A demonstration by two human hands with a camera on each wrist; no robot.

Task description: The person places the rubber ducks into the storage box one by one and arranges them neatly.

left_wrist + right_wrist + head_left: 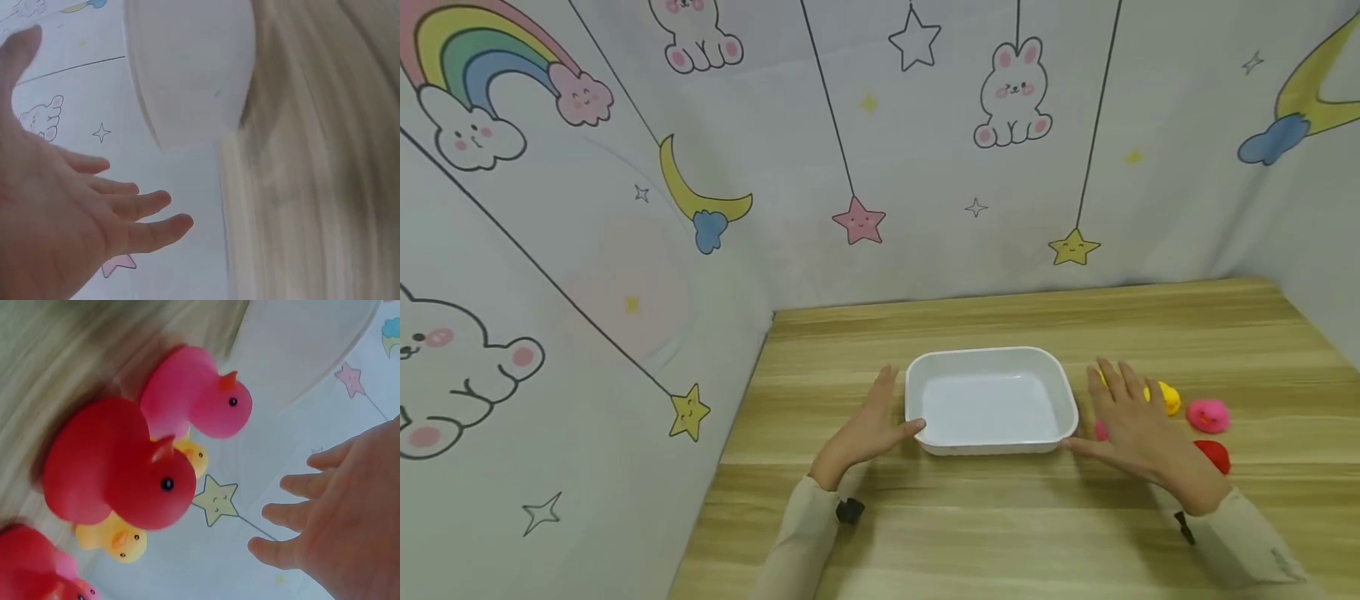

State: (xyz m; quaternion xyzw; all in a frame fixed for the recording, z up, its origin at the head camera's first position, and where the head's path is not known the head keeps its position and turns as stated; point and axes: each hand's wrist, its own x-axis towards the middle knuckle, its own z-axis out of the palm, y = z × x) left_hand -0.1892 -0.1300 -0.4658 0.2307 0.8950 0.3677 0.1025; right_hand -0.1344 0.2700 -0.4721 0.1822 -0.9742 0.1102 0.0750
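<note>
A white rectangular basin (988, 400) with rounded corners stands on the wooden table, nothing inside it. My left hand (868, 425) is at its left side, fingers spread and thumb near the front left corner; in the left wrist view the hand (75, 206) holds nothing. At the other side my right hand (1131, 425) has its fingers extended and thumb by the front right corner. Whether either thumb touches the rim I cannot tell. Under and beyond the right hand are several rubber ducks: a red duck (119, 465), a pink duck (194, 394) and yellow ducks (115, 537) among them.
A pink duck (1208, 415) and a red duck (1213, 456) lie to the right of the right hand, with a yellow duck (1167, 398) just behind it. White cloth walls (925, 167) printed with rabbits and stars border the table (970, 533) at the back and sides.
</note>
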